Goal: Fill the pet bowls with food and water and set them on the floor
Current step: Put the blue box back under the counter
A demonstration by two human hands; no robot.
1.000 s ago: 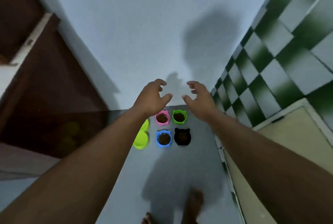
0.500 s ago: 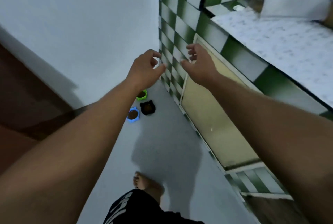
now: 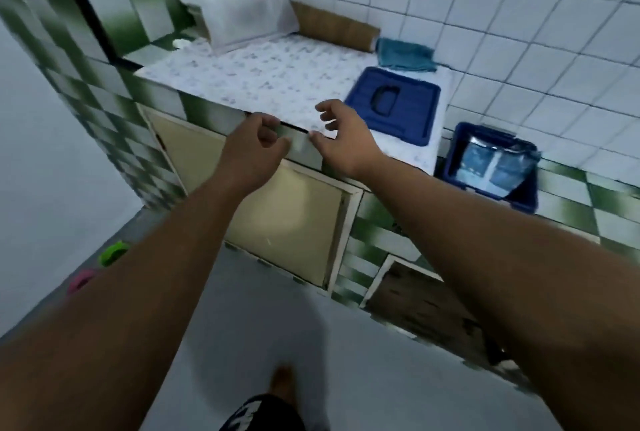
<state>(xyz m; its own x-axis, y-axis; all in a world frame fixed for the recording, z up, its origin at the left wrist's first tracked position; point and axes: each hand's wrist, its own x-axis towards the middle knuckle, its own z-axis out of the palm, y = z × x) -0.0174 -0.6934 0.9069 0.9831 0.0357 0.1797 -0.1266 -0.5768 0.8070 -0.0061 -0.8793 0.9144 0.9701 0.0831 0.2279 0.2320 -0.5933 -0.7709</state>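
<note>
My left hand [image 3: 251,146] and my right hand [image 3: 346,139] are held out in front of me at the front edge of the counter [image 3: 263,80], both empty with fingers loosely curled and apart. On the floor at the far left, a green pet bowl [image 3: 112,253] and a pink pet bowl [image 3: 80,281] peek out beside my left forearm, which hides the other bowls. An open blue bin [image 3: 491,167] with a shiny food bag inside [image 3: 491,163] stands at the counter's right end. Its blue lid [image 3: 394,104] lies on the counter beside my right hand.
A white box [image 3: 225,11], a brown board [image 3: 334,26] and a teal cloth [image 3: 405,54] sit at the back of the counter. Beige cabinet doors [image 3: 287,219] are below it. The grey floor [image 3: 277,326] shows my bare foot [image 3: 282,378].
My view has swung right, from the bowls on the floor by the wall to the counter. Both hands stay raised and empty and now hover at the counter's edge.
</note>
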